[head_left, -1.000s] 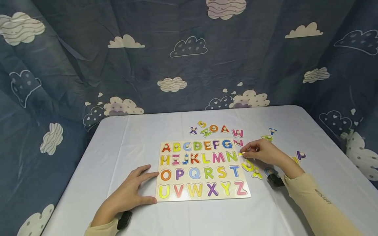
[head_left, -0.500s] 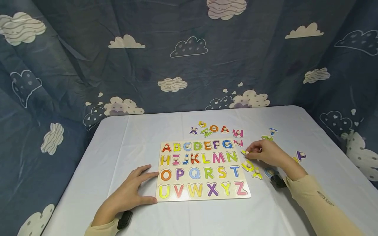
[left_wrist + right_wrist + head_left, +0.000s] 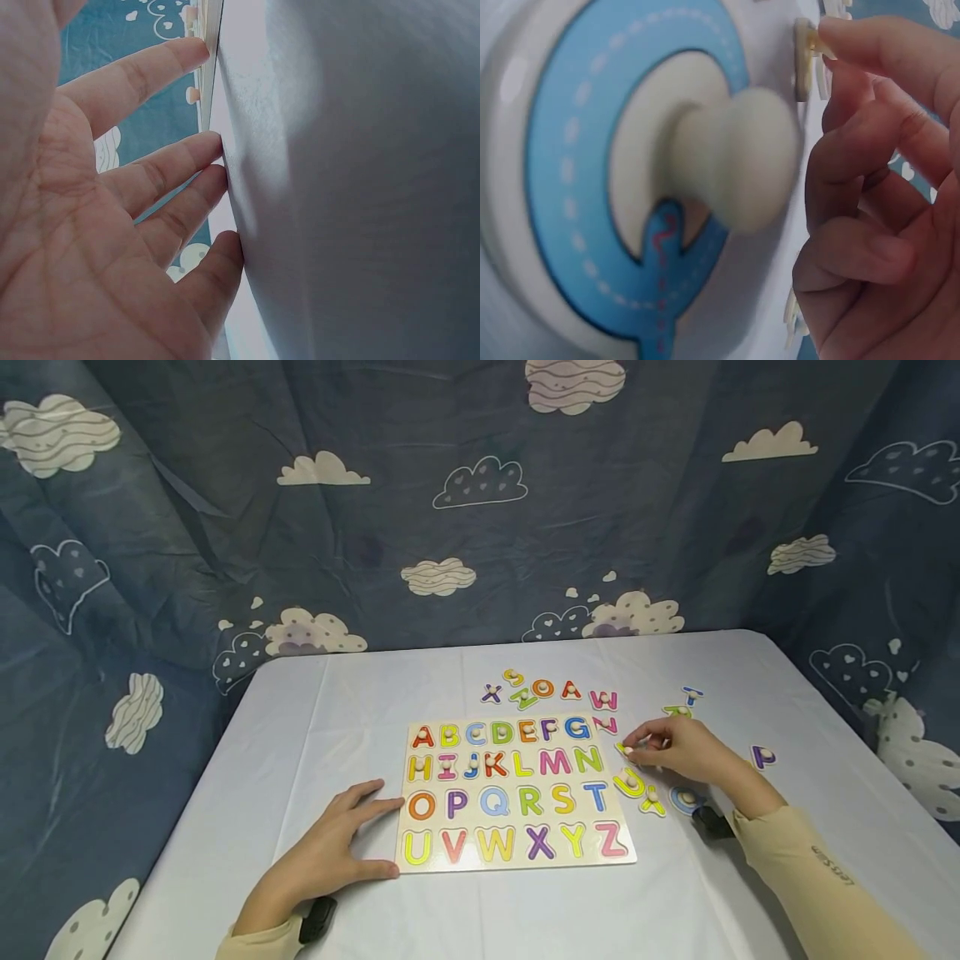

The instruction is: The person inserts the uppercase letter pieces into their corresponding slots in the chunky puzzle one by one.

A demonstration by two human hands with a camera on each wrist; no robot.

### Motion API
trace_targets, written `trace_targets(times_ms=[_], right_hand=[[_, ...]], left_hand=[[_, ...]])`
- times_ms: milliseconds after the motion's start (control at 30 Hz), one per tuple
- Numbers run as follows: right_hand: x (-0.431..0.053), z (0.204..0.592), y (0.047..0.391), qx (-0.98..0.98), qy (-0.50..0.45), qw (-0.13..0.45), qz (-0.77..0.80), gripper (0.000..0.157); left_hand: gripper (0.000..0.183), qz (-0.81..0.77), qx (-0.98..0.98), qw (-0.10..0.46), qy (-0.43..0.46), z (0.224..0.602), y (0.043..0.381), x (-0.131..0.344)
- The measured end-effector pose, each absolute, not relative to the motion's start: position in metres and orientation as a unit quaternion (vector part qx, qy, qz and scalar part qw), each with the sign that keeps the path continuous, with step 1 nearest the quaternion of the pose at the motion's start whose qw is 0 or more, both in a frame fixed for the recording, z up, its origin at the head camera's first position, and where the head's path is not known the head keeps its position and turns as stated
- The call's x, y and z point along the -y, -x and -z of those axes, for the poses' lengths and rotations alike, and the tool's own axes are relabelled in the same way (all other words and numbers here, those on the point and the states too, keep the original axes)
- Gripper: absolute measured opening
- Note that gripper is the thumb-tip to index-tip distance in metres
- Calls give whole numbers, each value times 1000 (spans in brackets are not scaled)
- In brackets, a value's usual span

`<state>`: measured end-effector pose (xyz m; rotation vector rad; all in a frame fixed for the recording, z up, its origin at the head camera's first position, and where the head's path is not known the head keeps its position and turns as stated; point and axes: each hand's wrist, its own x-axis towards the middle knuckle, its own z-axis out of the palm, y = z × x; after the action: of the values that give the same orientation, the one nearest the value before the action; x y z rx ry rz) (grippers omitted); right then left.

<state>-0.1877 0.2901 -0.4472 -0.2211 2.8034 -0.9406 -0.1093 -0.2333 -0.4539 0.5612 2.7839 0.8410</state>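
My right hand (image 3: 682, 750) pinches the small knob of a yellow letter puzzle piece (image 3: 621, 748) between thumb and index finger, just right of the alphabet board (image 3: 517, 858). In the right wrist view that piece (image 3: 803, 60) shows edge-on; its letter is mostly hidden. Fingers of my left hand (image 3: 326, 843) are spread, index finger and thumb at the board's left edge. Knobbed pieces fill the board from A to K; from L to Z the printed recesses show. A blue ring-shaped Q piece (image 3: 686, 800) lies under my right wrist.
Yellow U (image 3: 628, 782) and Y (image 3: 652, 801) pieces lie beside the board's right edge. Behind it are several more, among them X (image 3: 491, 693), O (image 3: 542, 688) and W (image 3: 603, 700). A purple P (image 3: 763, 757) sits farther right. A cloud-print curtain (image 3: 480, 552) hangs behind the table.
My right hand has shifted slightly right, away from the board, with the yellow piece between its fingertips. More of the blue Q piece shows now. My left hand has stayed put.
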Motion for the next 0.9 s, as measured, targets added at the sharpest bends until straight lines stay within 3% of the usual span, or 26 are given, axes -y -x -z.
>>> trace_targets(times_ms=[900], right_hand=[[-264, 441, 189, -932, 48, 70, 352, 29]], left_hand=[[86, -279, -938, 96, -184, 455, 111, 234]])
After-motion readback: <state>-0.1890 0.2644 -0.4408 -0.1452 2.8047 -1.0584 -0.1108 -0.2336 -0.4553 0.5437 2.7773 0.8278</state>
